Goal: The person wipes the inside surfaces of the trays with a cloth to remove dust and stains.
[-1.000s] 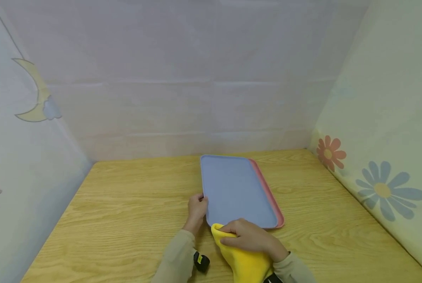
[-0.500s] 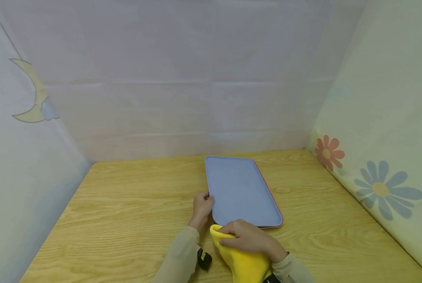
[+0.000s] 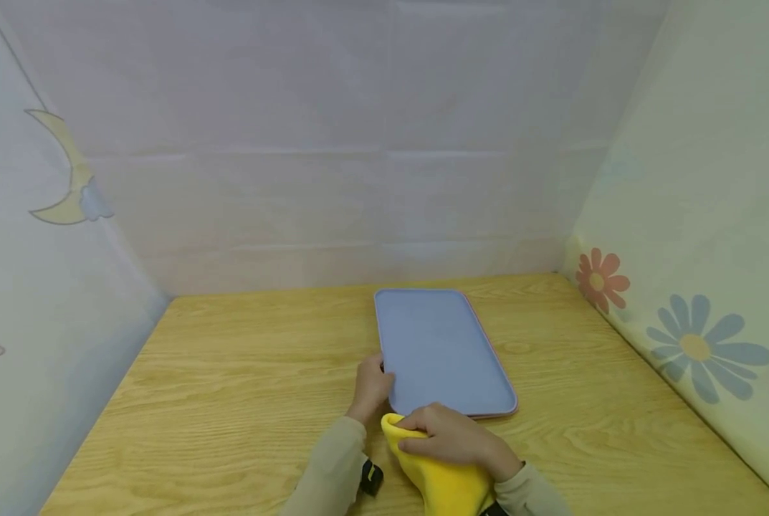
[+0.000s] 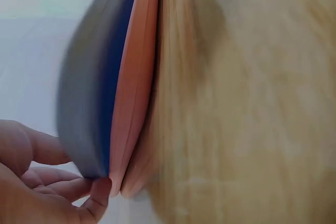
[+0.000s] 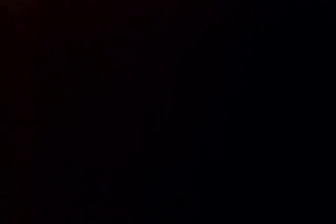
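Observation:
A blue tray [image 3: 445, 344] lies over a pink tray [image 4: 135, 77], of which the head view shows only a thin line along the right side. My left hand [image 3: 371, 389] pinches the blue tray's left edge near its front corner. In the left wrist view, the thumb and fingers of that left hand [image 4: 47, 177] close on the blue rim, with the pink tray just under it. My right hand [image 3: 451, 435] grips a yellow cloth [image 3: 445, 487] in front of the trays. The right wrist view is almost wholly black.
Both trays lie on a wood-grain table [image 3: 242, 387]. A pale sheet [image 3: 294, 179] stands behind the table, with printed side sheets at left and right. A black strap [image 3: 371, 478] sits at my left wrist.
With my left hand on its edge, the blue tray has shifted right until it nearly covers the pink tray. My right hand and the yellow cloth have stayed about where they were.

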Tool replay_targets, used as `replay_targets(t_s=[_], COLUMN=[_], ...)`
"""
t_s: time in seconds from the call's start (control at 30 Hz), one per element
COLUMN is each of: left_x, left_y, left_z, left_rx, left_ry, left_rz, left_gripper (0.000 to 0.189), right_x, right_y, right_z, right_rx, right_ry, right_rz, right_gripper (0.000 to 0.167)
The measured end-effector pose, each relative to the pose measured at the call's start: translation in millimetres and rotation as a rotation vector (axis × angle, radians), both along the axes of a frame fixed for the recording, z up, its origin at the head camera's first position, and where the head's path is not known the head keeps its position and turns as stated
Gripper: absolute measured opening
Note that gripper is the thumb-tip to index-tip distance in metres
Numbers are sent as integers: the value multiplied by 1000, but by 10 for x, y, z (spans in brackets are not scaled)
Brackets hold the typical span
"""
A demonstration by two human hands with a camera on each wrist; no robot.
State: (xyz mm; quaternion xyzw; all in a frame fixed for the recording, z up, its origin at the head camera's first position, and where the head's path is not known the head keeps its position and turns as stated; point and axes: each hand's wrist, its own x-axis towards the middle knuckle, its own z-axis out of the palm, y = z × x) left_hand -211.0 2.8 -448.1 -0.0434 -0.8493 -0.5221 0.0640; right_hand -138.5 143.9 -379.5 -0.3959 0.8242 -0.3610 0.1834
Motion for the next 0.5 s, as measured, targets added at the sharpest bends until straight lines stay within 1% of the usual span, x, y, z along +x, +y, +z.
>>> replay_targets(t_s=[0.1, 0.2, 0.3, 0.37, 0.43, 0.5], left_x=[15, 23, 14, 1, -4, 6], left_y=[-22, -34, -46, -57, -75, -100], left_z=[-26, -36, -41, -52, -59, -58], left_rx=[-48, -56, -84, -105, -124, -126], left_ry=[-8, -39, -72, -90, -92, -79], left_rz=[-36, -70, -98, -125, -156, -188], left_gripper=[18, 23, 35, 45, 53, 56], right_x=[14, 35, 46, 40, 31, 24], right_y=[-4, -8, -15, -21, -28, -36], right_z=[-5, -4, -4, -10, -17, -23], right_rx=[2, 7, 17, 24, 33, 43], right_ry=[2, -15, -29, -30, -19, -9], right_rz=[3, -13, -27, -23, -21, -20], right_gripper=[19, 20, 21, 21, 18, 16])
